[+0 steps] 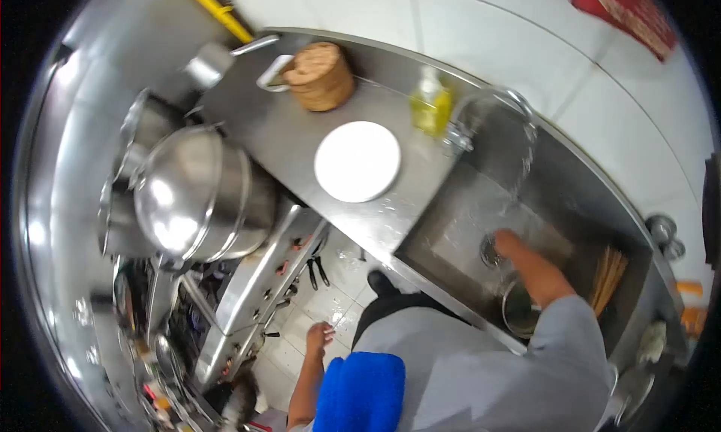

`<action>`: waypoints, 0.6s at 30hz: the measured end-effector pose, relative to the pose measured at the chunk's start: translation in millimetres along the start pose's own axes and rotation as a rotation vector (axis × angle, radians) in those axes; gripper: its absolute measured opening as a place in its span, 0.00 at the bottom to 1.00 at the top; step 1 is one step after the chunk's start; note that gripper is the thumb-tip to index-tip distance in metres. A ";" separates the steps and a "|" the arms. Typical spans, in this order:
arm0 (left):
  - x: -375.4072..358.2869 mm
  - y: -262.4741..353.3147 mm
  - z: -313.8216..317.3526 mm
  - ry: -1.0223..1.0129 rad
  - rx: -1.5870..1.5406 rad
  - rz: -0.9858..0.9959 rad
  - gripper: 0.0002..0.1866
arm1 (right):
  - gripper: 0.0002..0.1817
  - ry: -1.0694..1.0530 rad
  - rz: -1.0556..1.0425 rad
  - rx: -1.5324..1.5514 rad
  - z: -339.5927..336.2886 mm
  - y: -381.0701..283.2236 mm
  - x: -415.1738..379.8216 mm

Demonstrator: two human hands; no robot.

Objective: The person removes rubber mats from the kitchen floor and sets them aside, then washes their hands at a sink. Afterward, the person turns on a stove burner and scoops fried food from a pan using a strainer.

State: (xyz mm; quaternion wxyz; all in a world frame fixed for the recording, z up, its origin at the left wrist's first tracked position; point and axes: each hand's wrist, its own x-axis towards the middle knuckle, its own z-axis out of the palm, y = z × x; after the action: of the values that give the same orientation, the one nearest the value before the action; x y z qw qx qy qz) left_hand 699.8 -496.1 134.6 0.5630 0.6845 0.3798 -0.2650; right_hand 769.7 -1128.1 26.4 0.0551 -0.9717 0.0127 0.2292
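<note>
Down in the metal sink (pixel 481 184), my right hand (pixel 508 244) reaches to the bottom beside the round drain (pixel 491 250); its fingers are blurred, and whether they hold anything cannot be made out. Water runs from the curved faucet (pixel 460 135) just beyond it. A round pot or bowl (pixel 518 312) and a bundle of wooden chopsticks (pixel 607 282) are in the sink near my right forearm. My left hand (pixel 321 336) hangs over the tiled floor at my side, fingers apart and holding nothing.
A white plate (pixel 357 161), a woven basket (pixel 323 79) and a yellow soap bottle (pixel 430 105) stand on the steel counter (pixel 255 124). Left of it, a large domed steel pot (pixel 199 195) sits on the stove (pixel 248 297). A blue cloth (pixel 360 391) hangs on my front.
</note>
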 end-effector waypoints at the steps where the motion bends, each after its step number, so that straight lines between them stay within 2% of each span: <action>1: 9.2 -22.7 -2.4 0.034 0.017 -0.034 0.13 | 0.19 -0.143 0.169 0.146 -23.1 -22.0 -8.2; 2: 9.8 -33.8 -1.9 0.051 0.060 -0.054 0.11 | 0.23 -0.393 0.121 -0.031 -8.0 -19.5 -0.8; 4: 64.4 -116.2 -32.3 -0.036 0.552 0.384 0.09 | 0.20 -0.016 0.226 0.220 37.6 -18.1 -2.3; 5: 48.6 -108.2 -22.5 0.003 0.402 0.357 0.09 | 0.17 0.144 0.375 0.412 28.0 -36.6 -12.4; 6: 50.3 -117.7 -20.1 -0.004 0.405 0.328 0.10 | 0.16 -0.120 0.298 0.272 -17.8 -56.2 -16.8; 7: 51.6 -127.5 -17.5 -0.010 0.408 0.298 0.11 | 0.24 -0.215 0.327 0.248 -0.3 -49.6 -16.3; 8: -7.2 -62.3 11.4 0.137 0.093 0.009 0.12 | 0.16 0.303 0.245 0.294 35.4 -46.8 -19.2; 9: 3.7 -77.4 8.7 0.144 0.174 0.008 0.13 | 0.26 -0.151 0.133 0.060 -3.7 -57.0 -23.4; 10: 46.0 -133.3 -5.2 0.119 0.530 0.660 0.14 | 0.25 -0.032 0.233 0.249 -13.2 -66.5 -29.0; 12: 8.5 -92.2 10.7 0.168 0.110 0.097 0.14 | 0.17 -0.050 0.164 0.220 -51.5 -85.3 -43.4; 13: 10.7 -99.8 6.4 0.192 0.075 0.101 0.14 | 0.21 -0.111 0.188 0.158 -12.2 -57.8 -19.8; 14: 16.7 -103.1 0.3 0.130 0.443 0.201 0.14 | 0.25 -0.174 0.209 0.094 31.6 -27.5 5.9; 15: 23.8 -108.8 -3.3 0.067 0.817 0.298 0.13 | 0.24 -0.183 0.237 0.089 41.7 -16.6 12.6; 18: 22.2 -120.3 -7.0 0.111 0.855 0.337 0.12 | 0.23 -0.173 0.279 0.158 31.2 -26.0 11.8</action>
State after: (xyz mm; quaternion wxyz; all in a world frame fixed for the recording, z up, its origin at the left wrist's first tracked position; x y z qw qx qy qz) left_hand 613.6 -475.0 50.1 0.2441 0.9207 0.1493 -0.2655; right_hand 767.7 -1098.8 -4.0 0.0998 -0.9299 0.1605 0.3156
